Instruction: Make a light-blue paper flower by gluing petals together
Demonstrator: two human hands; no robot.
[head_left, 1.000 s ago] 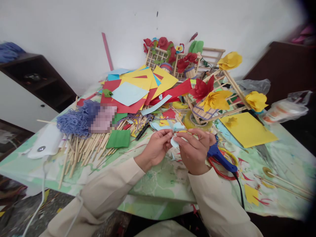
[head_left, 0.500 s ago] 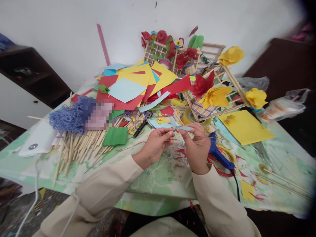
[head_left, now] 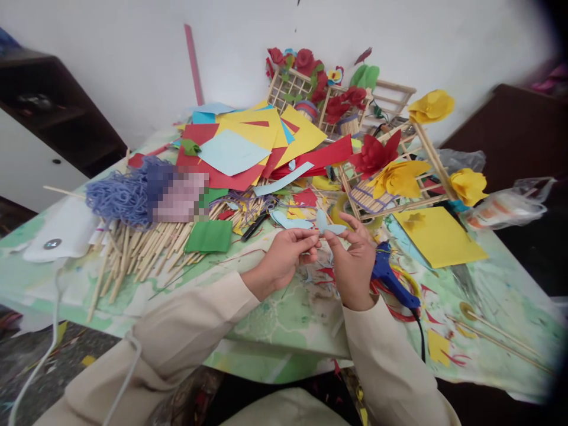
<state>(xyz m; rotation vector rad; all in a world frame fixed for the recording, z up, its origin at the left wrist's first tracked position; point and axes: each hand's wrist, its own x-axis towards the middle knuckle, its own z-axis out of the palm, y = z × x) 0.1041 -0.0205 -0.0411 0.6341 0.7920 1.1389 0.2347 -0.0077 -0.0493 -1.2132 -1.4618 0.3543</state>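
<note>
Several light blue paper petals [head_left: 327,223] stand up between my two hands, joined at the bottom like a small flower. My left hand [head_left: 288,254] is closed, thumb and forefinger pinching the petals' base. Thumb and fingertips of my right hand [head_left: 355,257] pinch the same paper flower from the other side, its upper fingers raised and bent. Just behind, curved light blue paper pieces [head_left: 288,220] lie on the table. A blue glue gun [head_left: 393,278] rests right beside my right hand.
Bamboo sticks [head_left: 160,257], purple yarn [head_left: 118,192] and a green paper square [head_left: 208,236] lie left. Coloured paper sheets [head_left: 235,151] are piled behind. Stick frames with red and yellow paper flowers [head_left: 375,154] stand at back right. Scraps cover the green table cover [head_left: 266,328].
The view has shifted slightly. The light blue petals have turned and now show more spread between my hands. Both hands keep their pinch, and my right upper fingers are lifted a little more.
</note>
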